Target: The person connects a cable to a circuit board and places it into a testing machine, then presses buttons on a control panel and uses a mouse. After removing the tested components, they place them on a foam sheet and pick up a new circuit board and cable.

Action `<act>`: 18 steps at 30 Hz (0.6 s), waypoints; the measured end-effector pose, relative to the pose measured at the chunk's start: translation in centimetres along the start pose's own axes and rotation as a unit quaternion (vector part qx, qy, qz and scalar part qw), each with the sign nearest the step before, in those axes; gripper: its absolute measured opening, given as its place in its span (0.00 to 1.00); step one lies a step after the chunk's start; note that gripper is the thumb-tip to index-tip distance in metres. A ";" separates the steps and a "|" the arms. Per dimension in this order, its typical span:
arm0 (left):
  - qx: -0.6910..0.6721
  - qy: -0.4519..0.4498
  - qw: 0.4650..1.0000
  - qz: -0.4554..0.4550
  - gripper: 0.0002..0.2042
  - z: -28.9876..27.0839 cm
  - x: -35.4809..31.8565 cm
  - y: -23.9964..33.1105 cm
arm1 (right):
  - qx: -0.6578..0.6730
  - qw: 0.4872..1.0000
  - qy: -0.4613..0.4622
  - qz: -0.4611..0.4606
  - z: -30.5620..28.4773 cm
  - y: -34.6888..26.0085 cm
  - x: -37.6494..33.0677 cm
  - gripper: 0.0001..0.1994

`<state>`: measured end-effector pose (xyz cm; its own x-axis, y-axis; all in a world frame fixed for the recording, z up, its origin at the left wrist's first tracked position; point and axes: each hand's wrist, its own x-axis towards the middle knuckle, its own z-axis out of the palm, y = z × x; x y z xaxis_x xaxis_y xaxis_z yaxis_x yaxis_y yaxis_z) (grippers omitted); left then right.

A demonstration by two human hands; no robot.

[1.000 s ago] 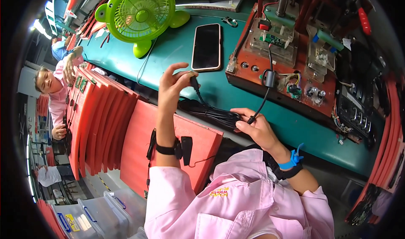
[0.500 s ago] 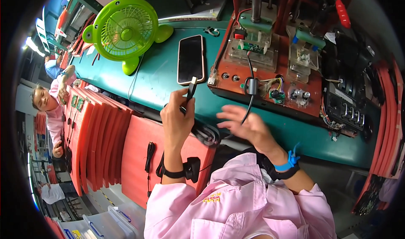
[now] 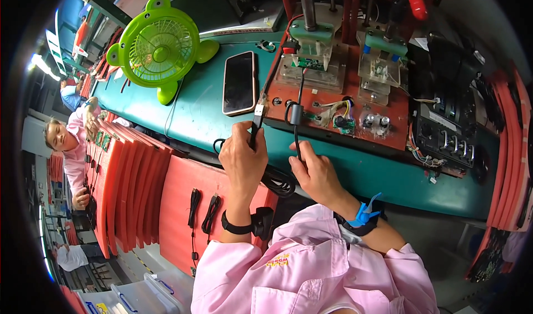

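Note:
My left hand (image 3: 244, 154) is closed around the black plug end of a USB cable (image 3: 256, 126), its metal tip pointing up. That tip is at the front left corner of the red test fixture (image 3: 383, 132), beside a small metal socket there; I cannot tell whether it is inside. My right hand (image 3: 319, 174) pinches a black cable (image 3: 296, 141) that runs down from the fixture through a grey cylinder (image 3: 297, 114). A green circuit board (image 3: 310, 64) lies in the fixture's clear holder. Coiled black cable (image 3: 279, 182) sits under my left hand, partly hidden.
A phone (image 3: 240, 84) lies on the green table (image 3: 208, 114), with a green frog-shaped fan (image 3: 161, 50) farther left. Two bundled black cables (image 3: 211, 214) rest on a red foam sheet (image 3: 176, 214). Stacked red foam (image 3: 130, 186) stands left, near a person in pink (image 3: 72, 153).
My left hand has brought the plug up to the fixture's corner. My right hand, loose and blurred before, has closed on the hanging cable. The view has shifted slightly.

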<state>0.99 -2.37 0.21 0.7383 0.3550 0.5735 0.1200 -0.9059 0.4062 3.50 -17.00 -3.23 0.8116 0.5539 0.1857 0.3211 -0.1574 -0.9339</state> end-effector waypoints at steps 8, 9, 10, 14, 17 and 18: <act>-0.043 -0.071 0.996 -0.018 0.06 -0.7 0.7 -0.3 | 0.043 0.995 0.023 -0.091 -0.4 2.5 -0.7 0.12; -0.046 -0.071 0.996 -0.014 0.06 -0.8 1.2 -1.1 | 0.066 0.994 0.023 -0.085 -0.7 2.6 -0.8 0.13; -0.068 -0.044 0.997 -0.010 0.06 -1.4 1.6 -2.5 | 0.067 0.994 0.024 -0.088 -0.9 2.3 -0.8 0.13; -0.242 -0.023 0.968 -0.064 0.10 -1.1 0.6 -7.5 | 0.149 0.987 -0.041 0.043 -0.7 0.4 -1.5 0.16; -0.495 -0.087 0.845 -0.181 0.14 -0.3 -0.3 -9.1 | 0.397 0.908 0.030 0.128 1.0 -0.2 -3.4 0.18; -0.500 -0.066 0.844 -0.179 0.16 0.0 -0.3 -8.2 | 0.396 0.908 0.036 0.132 1.5 -0.4 -3.8 0.18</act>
<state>-0.19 4.91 -3.28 0.8492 0.4761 0.2282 -0.2203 -0.0733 0.9727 -0.44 -17.81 -4.06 0.8481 0.5233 -0.0830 -0.3172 0.3760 -0.8706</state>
